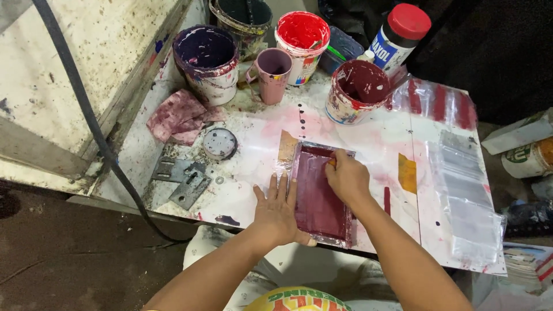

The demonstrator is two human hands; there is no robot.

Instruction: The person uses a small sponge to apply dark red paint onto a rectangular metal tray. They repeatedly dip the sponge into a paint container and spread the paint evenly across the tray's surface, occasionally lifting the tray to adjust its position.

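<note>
Far left: a black cable (86, 109) running down across a stained white panel (86, 52). Beside it, on the paint-smeared counter (253, 144), a crumpled rag (178, 117) stained pink and purple, a small round metal lid (219, 143) just right of it, and two flat metal brackets (181, 178) nearer the front edge.

Along the back: a bucket with dark purple paint (207, 60), a dark bucket (242, 17) behind it, a pink mug (272, 74), a white tub of red paint (302, 40), then a splattered tub of maroon paint (357, 91) and a white bottle with a red cap (397, 37).

At the middle front: a small rectangular frame (314, 207) coated in maroon paint, lying flat near the front edge of the counter. Left hand (277, 212) spread flat, fingers open and straight, pressing on the counter against the frame's left edge, thumb touching its lower corner. Right hand (347, 177) clenched around something small at the frame's upper right part; only an orange-brown bit showing between the fingers, too hidden to name.

Further right: a strip of orange tape (407, 173) stuck to the counter, red stripes (438, 102) on clear plastic near the back, and a stack of clear plastic bags (466, 201). Far right, beyond the counter: a can lying on its side (527, 158).
</note>
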